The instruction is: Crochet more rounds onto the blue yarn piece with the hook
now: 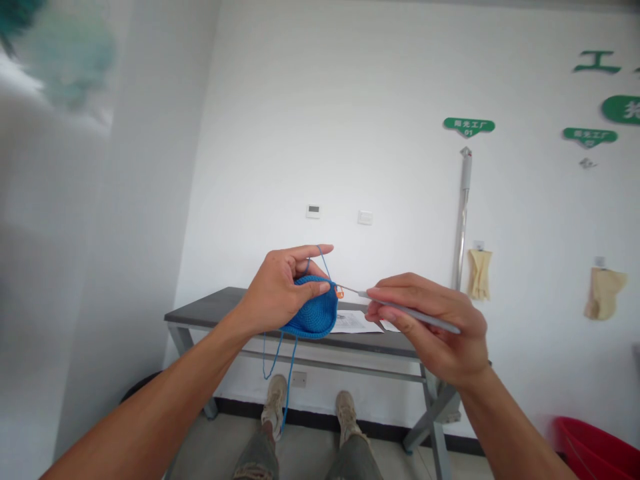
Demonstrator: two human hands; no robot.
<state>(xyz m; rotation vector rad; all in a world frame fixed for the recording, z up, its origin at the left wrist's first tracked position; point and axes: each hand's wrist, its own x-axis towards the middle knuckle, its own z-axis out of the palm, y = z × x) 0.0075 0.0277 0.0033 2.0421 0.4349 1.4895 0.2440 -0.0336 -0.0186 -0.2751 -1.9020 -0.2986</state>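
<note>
My left hand (280, 287) pinches the upper edge of a blue crocheted piece (315, 313), round and cupped like a small bowl. Blue yarn (324, 262) runs over its raised index finger, and more strands hang down below the piece. In my right hand (430, 320) is a crochet hook (415, 313) with a grey handle, held like a pen. Its thin metal shaft points left and meets the piece's edge near my left thumb. An orange stitch marker (340, 292) hangs at that edge. The hook's very tip is too small to make out.
Behind my hands stands a dark-topped table (225, 307) with printed paper (355, 321) on it. Cloths (480, 273) and a pole (463, 213) hang on the white wall. A red tub (595, 447) sits at lower right. My shoes (347, 410) are under the table.
</note>
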